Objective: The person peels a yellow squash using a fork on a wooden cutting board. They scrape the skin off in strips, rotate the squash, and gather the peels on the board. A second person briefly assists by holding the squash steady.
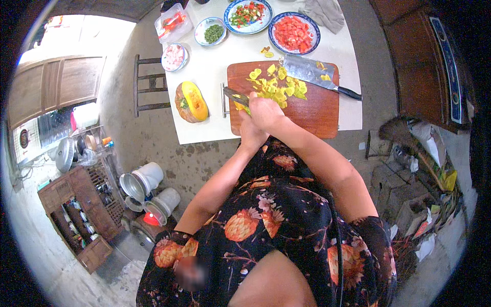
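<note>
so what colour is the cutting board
The cutting board is reddish-brown, best seen in the head view.

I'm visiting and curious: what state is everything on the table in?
Squash, cut open
Cleaver, lying flat
Dark item, partly hidden by right hand
Yellow pieces, scattered over board
Red chunks, chopped
Mixed vegetables, chopped
Green bits, chopped
Pink pieces, diced
Cloth, crumpled
Clear plastic, holding red things

Reddish-brown cutting board (317,115), yellow pieces (276,92), yellow-and-brown pumpkin (192,103), white table (232,48), black dress (302,233) with orange floral print.
</note>
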Demonstrator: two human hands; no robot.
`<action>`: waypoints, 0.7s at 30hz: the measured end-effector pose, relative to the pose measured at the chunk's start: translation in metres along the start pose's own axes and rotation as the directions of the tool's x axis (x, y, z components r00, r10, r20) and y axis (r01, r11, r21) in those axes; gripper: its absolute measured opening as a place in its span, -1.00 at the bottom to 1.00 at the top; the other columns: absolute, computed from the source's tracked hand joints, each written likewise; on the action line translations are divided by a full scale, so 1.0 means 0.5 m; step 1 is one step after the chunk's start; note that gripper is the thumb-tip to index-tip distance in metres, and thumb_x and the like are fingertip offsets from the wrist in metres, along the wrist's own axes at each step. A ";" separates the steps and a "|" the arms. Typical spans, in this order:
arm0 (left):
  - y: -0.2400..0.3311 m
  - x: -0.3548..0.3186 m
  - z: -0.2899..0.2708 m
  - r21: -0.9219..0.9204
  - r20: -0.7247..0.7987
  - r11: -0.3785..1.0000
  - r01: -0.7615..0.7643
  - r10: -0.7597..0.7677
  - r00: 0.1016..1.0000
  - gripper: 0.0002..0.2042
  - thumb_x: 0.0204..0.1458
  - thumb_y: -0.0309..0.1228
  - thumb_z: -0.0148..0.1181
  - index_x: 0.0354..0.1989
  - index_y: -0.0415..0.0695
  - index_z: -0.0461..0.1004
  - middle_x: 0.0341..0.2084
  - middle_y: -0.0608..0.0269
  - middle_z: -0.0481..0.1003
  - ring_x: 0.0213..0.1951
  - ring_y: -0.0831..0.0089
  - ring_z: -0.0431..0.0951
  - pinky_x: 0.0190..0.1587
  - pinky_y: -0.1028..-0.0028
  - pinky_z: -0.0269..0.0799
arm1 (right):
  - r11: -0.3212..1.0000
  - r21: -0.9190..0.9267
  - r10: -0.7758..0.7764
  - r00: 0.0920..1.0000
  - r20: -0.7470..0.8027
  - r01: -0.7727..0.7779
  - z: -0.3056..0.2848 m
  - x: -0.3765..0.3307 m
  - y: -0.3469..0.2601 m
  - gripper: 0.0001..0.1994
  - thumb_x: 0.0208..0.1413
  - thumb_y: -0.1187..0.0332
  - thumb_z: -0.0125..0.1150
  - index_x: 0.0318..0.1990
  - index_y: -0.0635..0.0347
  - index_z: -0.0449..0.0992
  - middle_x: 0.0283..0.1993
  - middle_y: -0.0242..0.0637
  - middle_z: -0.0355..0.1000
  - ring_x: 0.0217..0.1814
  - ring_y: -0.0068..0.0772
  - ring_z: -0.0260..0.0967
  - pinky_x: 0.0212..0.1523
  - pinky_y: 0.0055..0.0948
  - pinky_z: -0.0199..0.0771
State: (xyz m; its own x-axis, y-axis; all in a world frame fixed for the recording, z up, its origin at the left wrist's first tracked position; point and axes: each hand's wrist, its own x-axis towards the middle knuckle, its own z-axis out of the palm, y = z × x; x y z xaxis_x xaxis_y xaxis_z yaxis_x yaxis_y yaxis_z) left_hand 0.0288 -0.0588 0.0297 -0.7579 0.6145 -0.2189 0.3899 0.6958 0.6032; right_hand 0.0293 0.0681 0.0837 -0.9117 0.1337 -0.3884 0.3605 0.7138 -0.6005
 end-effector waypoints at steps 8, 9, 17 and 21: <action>0.050 0.019 -0.017 0.018 0.053 0.999 0.041 -0.042 0.998 -0.46 -0.11 -0.20 0.33 -0.02 -0.27 0.33 -0.29 -0.10 0.55 -0.19 -0.10 0.55 -0.20 0.13 0.46 | 0.996 0.072 -0.049 0.996 -0.075 0.054 -0.036 -0.058 0.049 -0.40 0.21 -0.09 -0.03 -0.15 0.49 0.31 -0.46 0.21 0.46 -0.35 0.22 0.49 -0.33 0.01 0.49; 0.058 0.020 -0.026 -0.022 0.025 0.990 0.137 -0.137 0.990 -0.42 -0.10 -0.19 0.32 0.00 -0.31 0.29 -0.28 -0.11 0.55 -0.18 -0.10 0.56 -0.18 0.14 0.47 | 0.996 0.079 -0.024 0.998 -0.066 0.029 -0.032 -0.076 0.056 -0.41 0.23 -0.09 -0.06 -0.17 0.47 0.32 -0.46 0.19 0.47 -0.35 0.20 0.50 -0.33 0.00 0.51; 0.045 0.019 -0.028 -0.114 0.031 0.982 0.154 -0.152 0.988 -0.27 -0.08 -0.24 0.29 0.08 -0.42 -0.04 -0.29 -0.21 0.53 -0.18 -0.11 0.57 -0.17 0.15 0.49 | 0.999 0.010 0.039 0.999 -0.024 -0.039 -0.010 -0.067 0.060 -0.45 0.30 -0.06 -0.21 -0.15 0.39 0.36 -0.45 0.13 0.50 -0.35 0.12 0.54 -0.32 -0.05 0.56; 0.069 0.005 -0.032 0.017 0.110 0.980 0.200 -0.200 0.974 -0.25 -0.17 -0.32 0.35 0.06 -0.38 -0.04 -0.30 -0.21 0.51 -0.20 -0.13 0.56 -0.16 0.14 0.49 | 0.997 -0.077 -0.033 0.994 -0.103 0.025 0.056 0.029 0.130 -0.47 0.31 -0.05 -0.23 -0.14 0.37 0.37 -0.44 0.10 0.51 -0.35 0.10 0.54 -0.31 -0.04 0.55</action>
State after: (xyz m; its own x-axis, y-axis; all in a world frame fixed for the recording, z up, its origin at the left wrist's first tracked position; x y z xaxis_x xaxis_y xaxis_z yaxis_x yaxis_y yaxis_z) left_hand 0.0317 -0.0391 0.0623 -0.7588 0.4995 -0.4181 0.2394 0.8108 0.5341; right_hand 0.0450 0.0971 0.0193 -0.9386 0.1798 -0.2943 0.3209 0.7680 -0.5542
